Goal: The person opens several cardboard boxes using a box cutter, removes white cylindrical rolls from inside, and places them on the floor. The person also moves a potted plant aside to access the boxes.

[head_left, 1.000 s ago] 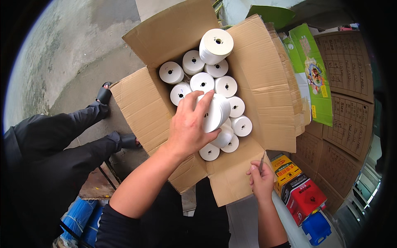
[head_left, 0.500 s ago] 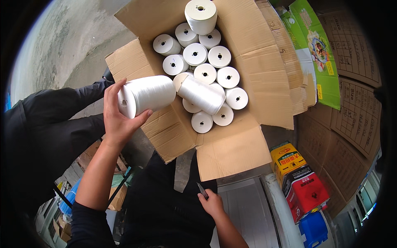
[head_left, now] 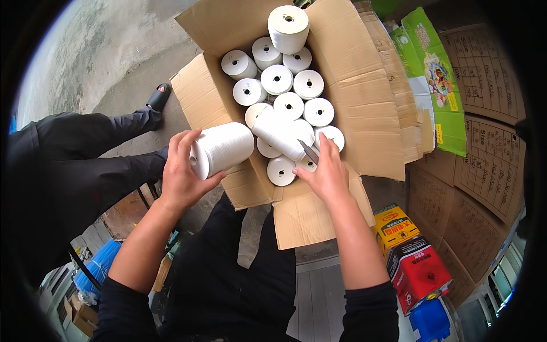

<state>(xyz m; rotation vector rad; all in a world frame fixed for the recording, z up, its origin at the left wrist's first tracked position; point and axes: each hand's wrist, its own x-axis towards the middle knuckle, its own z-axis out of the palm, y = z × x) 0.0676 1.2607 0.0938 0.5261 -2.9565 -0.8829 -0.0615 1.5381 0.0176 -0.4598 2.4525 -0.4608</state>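
Observation:
My left hand (head_left: 185, 171) grips a large white spool of thread (head_left: 225, 147) by its end, holding it tilted over the left flap of an open cardboard box (head_left: 356, 97). Over the near part of the box is my right hand (head_left: 327, 174), with small dark, pointed thread snips (head_left: 309, 151) in it. Its thumb and fingers reach toward a white spool lying on its side (head_left: 279, 133) on top of the others. Several more white spools (head_left: 276, 80) stand upright in the box, and one (head_left: 289, 31) sits higher at the far end.
A person's dark-trousered leg (head_left: 85, 134) is at left. Stacked cartons (head_left: 484, 142) and a green printed board (head_left: 436, 80) stand at right. Below them are a yellow, black and red box (head_left: 413, 256) and a blue container (head_left: 430, 319). Blue bundled material (head_left: 99, 265) lies at lower left.
My right hand has come up from beside my lap to the lying spool, carrying the snips. The spool in my left hand has shifted slightly right and nearer to me.

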